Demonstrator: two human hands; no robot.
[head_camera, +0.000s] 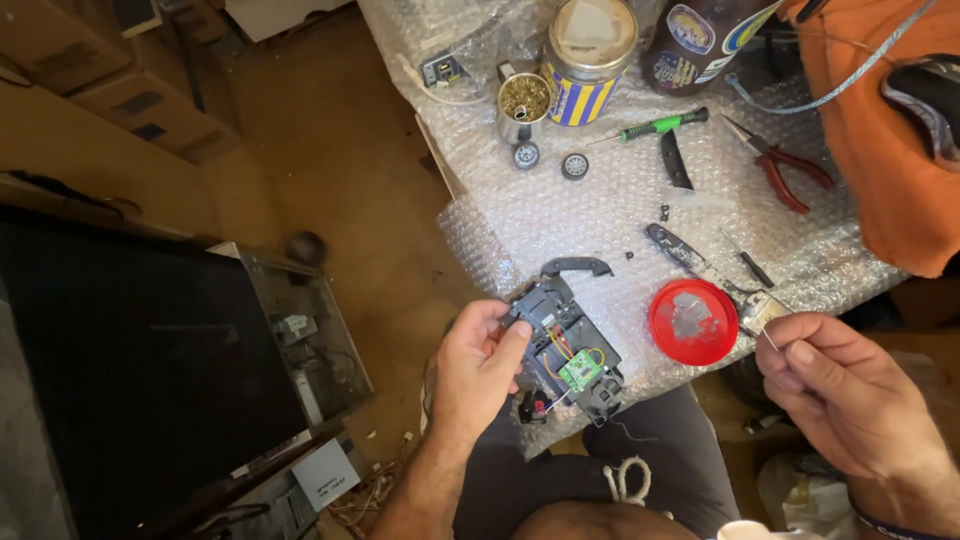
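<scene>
My left hand (478, 362) grips the left edge of a small black plastic chassis (568, 350) with a green circuit board (580, 371) and thin coloured wires inside it, held over my lap at the edge of the bubble wrap (600, 210). My right hand (835, 385) is off to the right, with thumb and forefinger pinched on a thin metal pin or wire (771, 339). A red round lid (693, 321) lies between the two hands.
On the bubble wrap lie a green-handled screwdriver (660, 125), red-handled pliers (790, 165), two small wheels (550, 160), a black curved part (577, 265), a tin of brass bits (523, 105) and a striped can (588, 55). An orange cloth (880, 130) is at right, a dark open device (150, 370) at left.
</scene>
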